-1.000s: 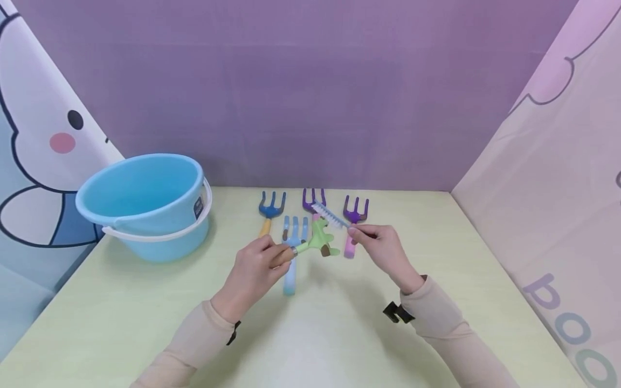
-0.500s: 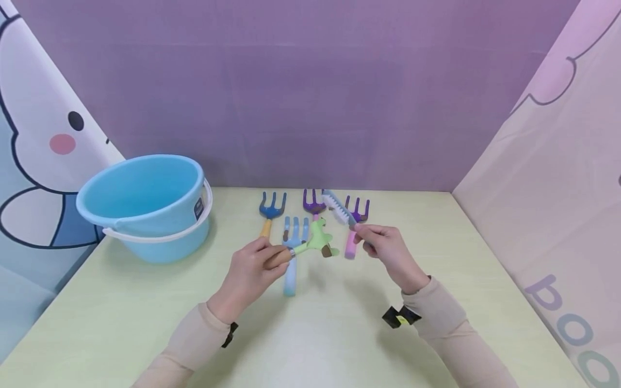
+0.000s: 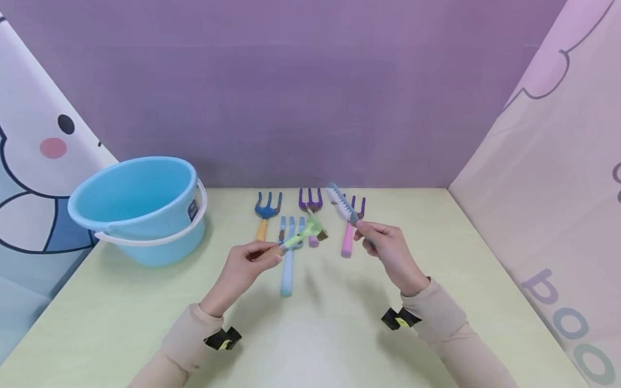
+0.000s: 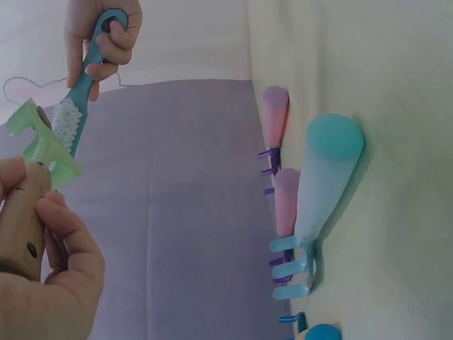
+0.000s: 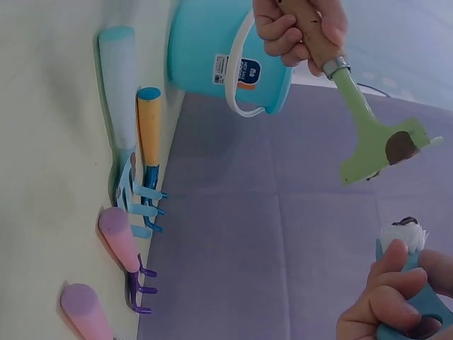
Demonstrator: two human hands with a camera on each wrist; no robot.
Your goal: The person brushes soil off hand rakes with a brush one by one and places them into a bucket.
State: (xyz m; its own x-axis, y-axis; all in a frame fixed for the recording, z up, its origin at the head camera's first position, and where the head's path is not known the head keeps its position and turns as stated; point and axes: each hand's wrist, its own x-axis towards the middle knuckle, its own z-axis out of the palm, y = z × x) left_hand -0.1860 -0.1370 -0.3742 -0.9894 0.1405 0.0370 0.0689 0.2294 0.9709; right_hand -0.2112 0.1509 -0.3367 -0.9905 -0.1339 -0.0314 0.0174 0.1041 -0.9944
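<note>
Blue plastic bucket (image 3: pixel 165 223): stood upright at the left of the pale yellow-green table (image 3: pixel 310 345), its white carrying handle (image 3: pixel 160 240) lowered against the front.
Left hand (image 3: pixel 247 267): extended from the lower left, forearm slanted inward; a wooden handle (image 5: pixel 322 46) is pinched between thumb and curled fingers.
Forks, laid prongs away: a dark-blue fork with a yellow handle (image 3: pixel 267 211), a light-blue fork (image 3: pixel 287 275), and two purple forks with pink handles (image 3: pixel 310 206).
Light-green hand rake with brown patches (image 3: pixel 309 229): held above the table, head angled rightward and away. It is judged light, stiff and hardly fragile; the wood should not slip, and is best grasped near the metal collar (image 5: pixel 335 67).
Blue brush with white bristles (image 3: pixel 350 210): raised near the rake's head but apart, bristles turned toward it. A light, rigid body and yielding bristles are expected; its handle offers the hold.
Right hand (image 3: pixel 390 253): reached in from the lower right; the brush's handle is gripped by thumb and curled fingers.
</note>
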